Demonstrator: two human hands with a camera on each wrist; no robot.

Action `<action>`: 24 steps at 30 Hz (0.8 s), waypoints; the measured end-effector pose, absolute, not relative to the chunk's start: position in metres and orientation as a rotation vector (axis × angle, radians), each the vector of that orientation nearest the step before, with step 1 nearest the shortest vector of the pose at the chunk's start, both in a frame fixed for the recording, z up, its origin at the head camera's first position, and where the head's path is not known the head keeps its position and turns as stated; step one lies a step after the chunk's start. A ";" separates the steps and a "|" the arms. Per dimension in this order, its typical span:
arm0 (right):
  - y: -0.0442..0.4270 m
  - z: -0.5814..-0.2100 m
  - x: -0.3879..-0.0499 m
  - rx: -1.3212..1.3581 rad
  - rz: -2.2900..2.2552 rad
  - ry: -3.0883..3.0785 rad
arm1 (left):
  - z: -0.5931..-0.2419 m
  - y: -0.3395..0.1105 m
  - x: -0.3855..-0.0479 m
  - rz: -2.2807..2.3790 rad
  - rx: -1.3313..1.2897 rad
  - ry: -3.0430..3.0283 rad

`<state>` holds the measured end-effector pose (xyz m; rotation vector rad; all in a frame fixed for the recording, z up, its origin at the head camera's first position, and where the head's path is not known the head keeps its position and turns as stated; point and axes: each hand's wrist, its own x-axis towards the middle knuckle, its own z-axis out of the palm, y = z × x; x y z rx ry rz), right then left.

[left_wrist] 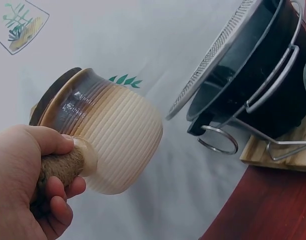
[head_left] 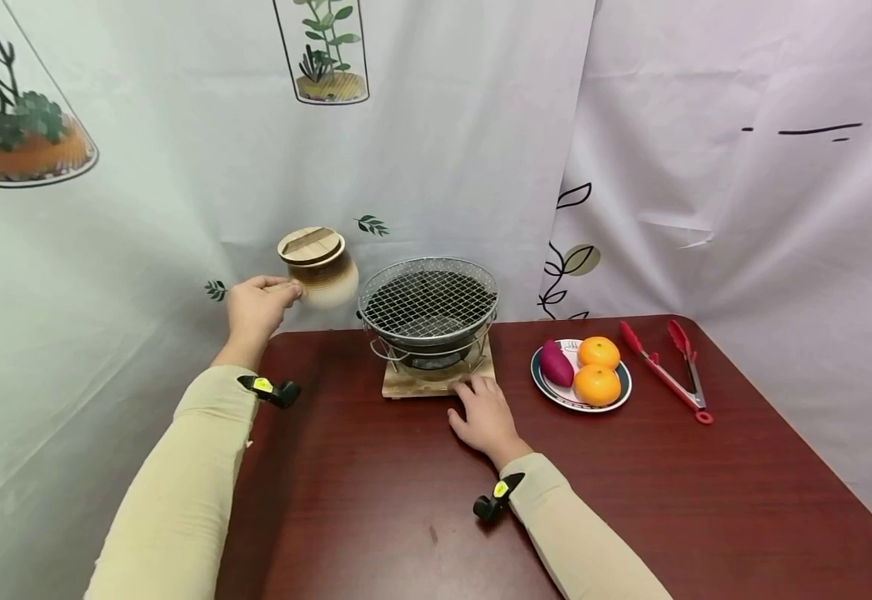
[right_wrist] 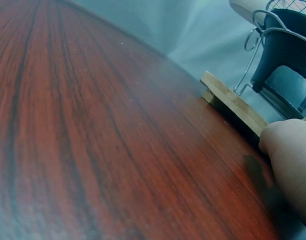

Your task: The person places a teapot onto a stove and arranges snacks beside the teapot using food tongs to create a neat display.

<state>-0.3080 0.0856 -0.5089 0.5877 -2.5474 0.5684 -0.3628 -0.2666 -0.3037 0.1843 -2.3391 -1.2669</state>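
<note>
My left hand (head_left: 259, 310) grips the side handle (left_wrist: 63, 170) of a ceramic pot (head_left: 325, 283), brown at the neck and cream below. The handle is wrapped in rough brown cord. A wooden lid (head_left: 310, 245) sits on the pot, which is held up in the air left of a round tabletop grill (head_left: 430, 302). That grill has a wire mesh top and a dark bowl in a wire stand, on a wooden board (head_left: 406, 383). At the board's front edge, my right hand (head_left: 484, 417) rests with its fingertips touching the wood.
Right of the grill, a plate (head_left: 571, 404) bears a purple sweet potato (head_left: 556, 364) and two oranges (head_left: 597, 386). Red-tipped tongs (head_left: 669, 375) lie spread beside it. The dark red table (head_left: 376, 500) ends at a hanging white cloth (head_left: 466, 167) behind.
</note>
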 end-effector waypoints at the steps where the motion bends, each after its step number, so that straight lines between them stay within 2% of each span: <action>1: 0.085 -0.509 -0.308 0.588 0.570 -2.540 | -0.303 -0.265 -0.363 -1.264 0.191 -2.341; 24: 0.084 -0.508 -0.308 0.578 0.577 -2.559 | -0.286 -0.232 -0.386 -1.241 0.172 -2.363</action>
